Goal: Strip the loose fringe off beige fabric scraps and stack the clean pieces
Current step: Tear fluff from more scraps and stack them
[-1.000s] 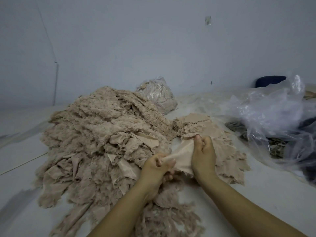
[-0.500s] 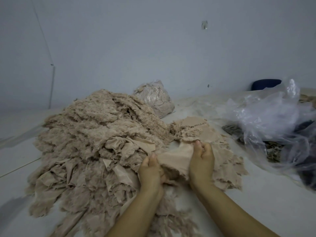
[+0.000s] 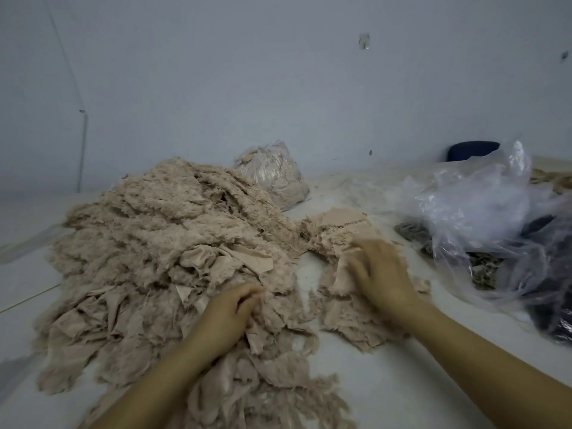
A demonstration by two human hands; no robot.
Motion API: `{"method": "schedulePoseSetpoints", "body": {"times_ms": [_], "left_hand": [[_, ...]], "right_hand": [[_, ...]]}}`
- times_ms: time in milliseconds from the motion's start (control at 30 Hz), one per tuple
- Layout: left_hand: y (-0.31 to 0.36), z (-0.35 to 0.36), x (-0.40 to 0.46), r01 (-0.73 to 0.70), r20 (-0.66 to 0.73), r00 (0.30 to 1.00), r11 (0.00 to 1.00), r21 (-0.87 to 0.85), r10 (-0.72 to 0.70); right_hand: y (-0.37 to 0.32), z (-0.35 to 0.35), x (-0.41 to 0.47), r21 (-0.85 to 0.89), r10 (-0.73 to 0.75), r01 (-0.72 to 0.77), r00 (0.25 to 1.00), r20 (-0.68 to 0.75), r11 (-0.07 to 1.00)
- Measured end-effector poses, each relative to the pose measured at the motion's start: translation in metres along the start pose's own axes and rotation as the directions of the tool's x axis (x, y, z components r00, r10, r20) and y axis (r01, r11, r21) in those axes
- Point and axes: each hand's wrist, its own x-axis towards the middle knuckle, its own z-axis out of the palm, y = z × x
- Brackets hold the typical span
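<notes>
Both hands part: my right hand (image 3: 379, 274) lies flat on the stack (image 3: 349, 314), while my left hand (image 3: 230, 311), fingers curled into scraps, sits on the big pile (image 3: 161, 243) leftward.

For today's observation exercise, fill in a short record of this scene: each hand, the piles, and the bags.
left hand: fingers curled into the big pile
right hand: blurred, spread flat on the small stack
big pile: fringed beige scraps, left
small stack: flatter pieces, right of the pile
far bag: clear, holds beige scraps
near bag: clear, crumpled, at right
</notes>
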Motion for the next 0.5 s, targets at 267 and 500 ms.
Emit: {"method": "schedulePoseSetpoints", "body": {"times_ms": [267,500], "left_hand": [[-0.040,-0.018,-0.011,-0.217,0.253,0.961,0.877,0.429,0.114],[-0.038,-0.019,-0.010,-0.180,0.171,0.975,0.961,0.211,0.145]], "right_hand": [[0.051,0.013,-0.007,-0.343,0.091,0.069,0.898,0.430,0.937],[-0.019,0.021,-0.017,-0.085,-0.169,0.176,0.983,0.076,0.981]]}}
